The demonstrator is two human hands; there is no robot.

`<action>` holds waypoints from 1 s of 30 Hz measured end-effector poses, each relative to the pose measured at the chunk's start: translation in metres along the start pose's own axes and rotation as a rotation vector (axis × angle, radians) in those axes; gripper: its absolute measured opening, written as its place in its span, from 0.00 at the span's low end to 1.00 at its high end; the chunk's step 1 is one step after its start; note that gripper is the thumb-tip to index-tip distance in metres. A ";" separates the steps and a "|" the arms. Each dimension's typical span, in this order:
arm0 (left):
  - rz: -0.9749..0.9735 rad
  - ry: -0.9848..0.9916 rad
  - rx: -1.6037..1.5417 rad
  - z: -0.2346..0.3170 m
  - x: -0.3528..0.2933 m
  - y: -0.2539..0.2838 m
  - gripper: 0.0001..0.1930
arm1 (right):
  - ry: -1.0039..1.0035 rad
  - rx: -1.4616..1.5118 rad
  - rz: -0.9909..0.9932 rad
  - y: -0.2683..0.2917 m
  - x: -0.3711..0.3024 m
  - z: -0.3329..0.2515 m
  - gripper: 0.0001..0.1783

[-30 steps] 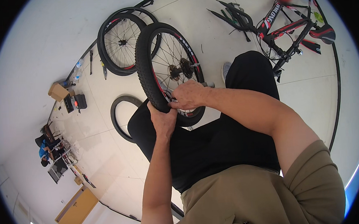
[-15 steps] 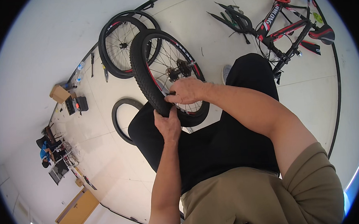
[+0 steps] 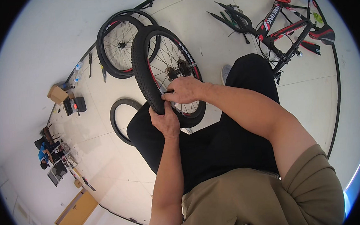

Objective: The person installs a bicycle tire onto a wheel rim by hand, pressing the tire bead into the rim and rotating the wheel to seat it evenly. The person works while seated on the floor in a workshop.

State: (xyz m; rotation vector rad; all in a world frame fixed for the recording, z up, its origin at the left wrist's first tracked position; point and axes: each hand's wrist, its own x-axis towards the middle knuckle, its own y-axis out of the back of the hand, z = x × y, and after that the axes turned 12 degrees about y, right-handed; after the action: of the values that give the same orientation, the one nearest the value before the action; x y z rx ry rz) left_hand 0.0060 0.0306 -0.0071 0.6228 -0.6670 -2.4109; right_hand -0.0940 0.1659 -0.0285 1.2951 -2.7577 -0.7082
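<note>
Here's the bicycle wheel (image 3: 165, 72), knobby tyre on, standing upright across the person's black-trousered lap. The left hand (image 3: 165, 121) cups the tyre from below at its near edge, grip clenched around the rubber. The right hand (image 3: 183, 90) comes over the top, fingers pressed on the tyre beside the rim, grasping it too, just above the left, the two hands almost touching. Spokes and the hub sit just beyond the knuckles. Behind it, a second wheel (image 3: 118, 46) lies on the floor, partly overlapped by the held one. A loose black tyre (image 3: 117, 118) lies by the left knee. Far right, a red and black bicycle frame (image 3: 284, 27) lies on the floor.
</note>
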 end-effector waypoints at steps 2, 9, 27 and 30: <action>-0.003 -0.022 -0.048 -0.007 0.003 0.000 0.15 | -0.009 0.008 -0.016 0.002 -0.001 -0.003 0.33; -0.072 -0.004 0.078 0.001 0.011 0.008 0.15 | 0.015 0.118 0.022 -0.007 0.007 0.013 0.23; -0.082 -0.004 -0.072 -0.028 0.012 0.010 0.12 | 0.054 -0.119 -0.091 -0.001 -0.011 -0.020 0.27; -0.089 -0.014 -0.089 -0.026 0.012 0.010 0.12 | 0.027 -0.059 -0.052 -0.004 -0.009 -0.018 0.30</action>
State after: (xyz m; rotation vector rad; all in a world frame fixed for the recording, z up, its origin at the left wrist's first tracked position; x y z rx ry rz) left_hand 0.0151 0.0075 -0.0249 0.6117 -0.5450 -2.5144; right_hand -0.0819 0.1632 -0.0118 1.3582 -2.6696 -0.7636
